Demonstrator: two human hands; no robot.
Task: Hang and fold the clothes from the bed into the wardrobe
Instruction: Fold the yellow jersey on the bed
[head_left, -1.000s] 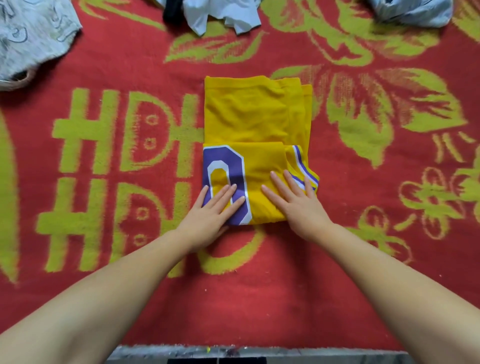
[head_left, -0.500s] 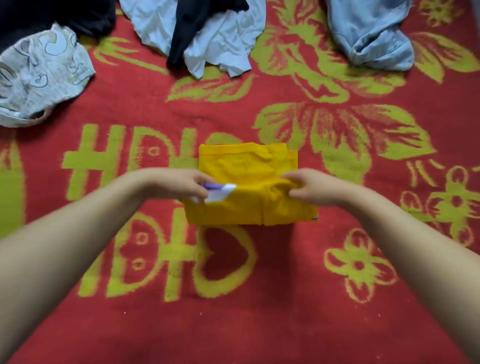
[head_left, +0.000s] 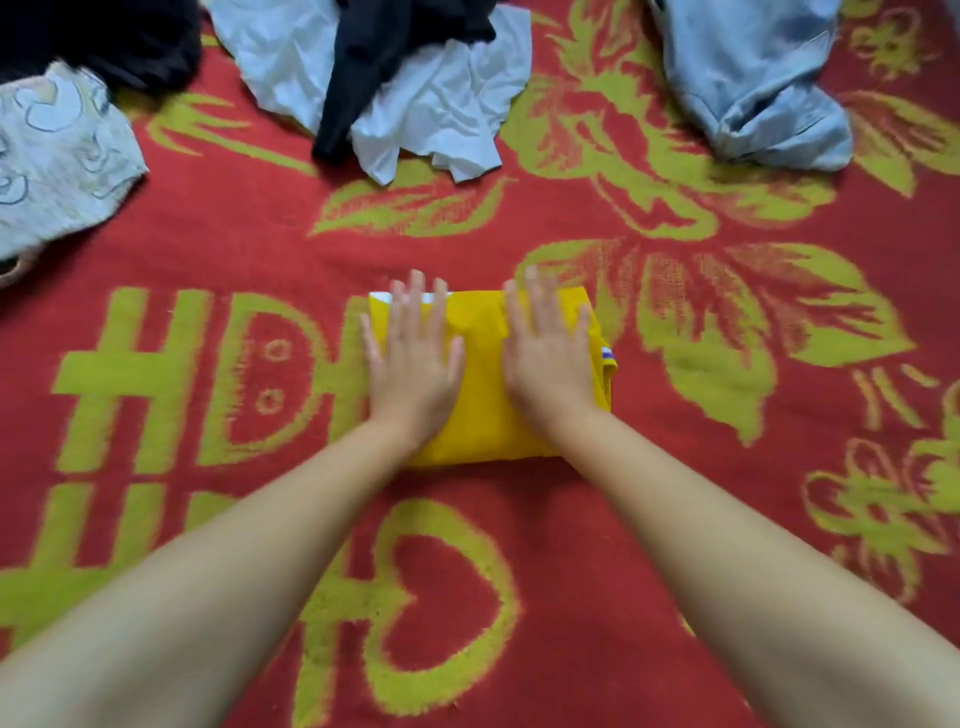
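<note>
Both hands lie flat, fingers straight, pressing the folded yellow shirt (head_left: 483, 379) on the red blanket (head_left: 571, 597): left hand (head_left: 413, 358) on its left half, right hand (head_left: 545, 358) on its right. Beyond the shirt lie loose clothes (head_left: 441, 119).

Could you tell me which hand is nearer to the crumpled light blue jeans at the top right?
Right. The right hand lies flat on the yellow jersey's right half, below-left of the jeans; the left hand presses its left half, farther away.

Yellow jersey (head_left: 483, 384) — red blanket (head_left: 571, 571), lime-green floral pattern.
</note>
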